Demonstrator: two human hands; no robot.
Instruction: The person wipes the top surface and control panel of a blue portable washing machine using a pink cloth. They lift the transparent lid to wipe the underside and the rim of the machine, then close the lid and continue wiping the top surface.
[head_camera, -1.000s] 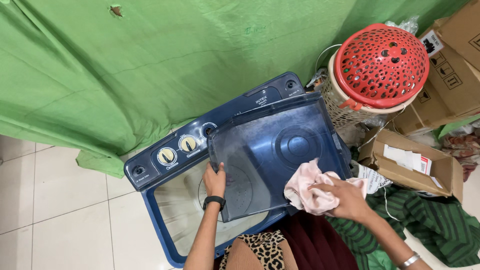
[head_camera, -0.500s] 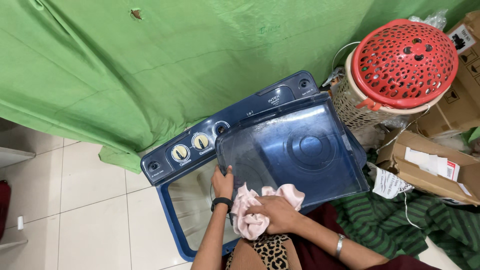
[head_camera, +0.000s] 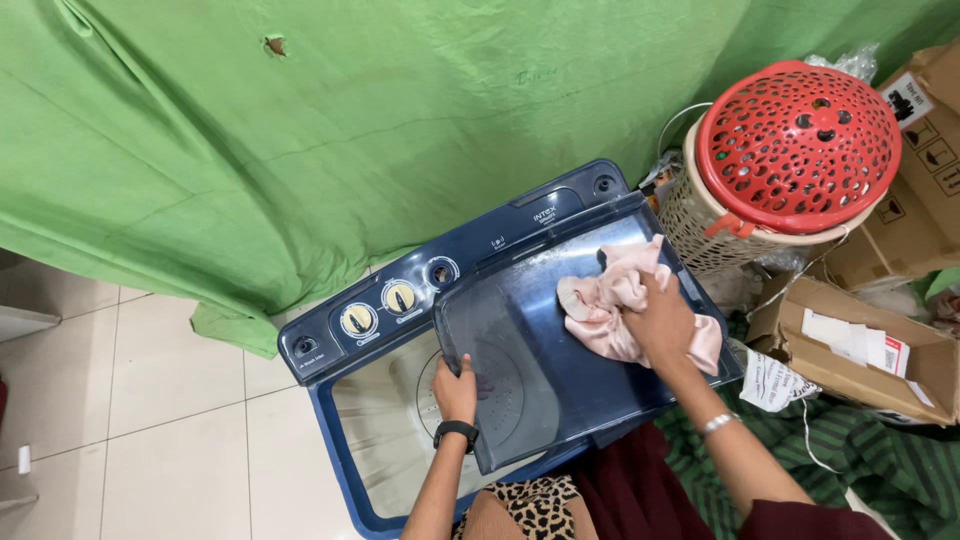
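Cloth (head_camera: 620, 310), pale pink and crumpled, lies on the translucent blue lid (head_camera: 530, 360), pressed under the right hand (head_camera: 660, 320), fingers apparently curled; left hand (head_camera: 456, 385) grips the lid's edge.

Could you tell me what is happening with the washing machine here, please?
A person stands over a blue twin-tub washing machine. The left hand grips the edge of its raised translucent lid, while the right hand presses a pink cloth against the lid's surface. A red-lidded laundry basket stands beside the machine.
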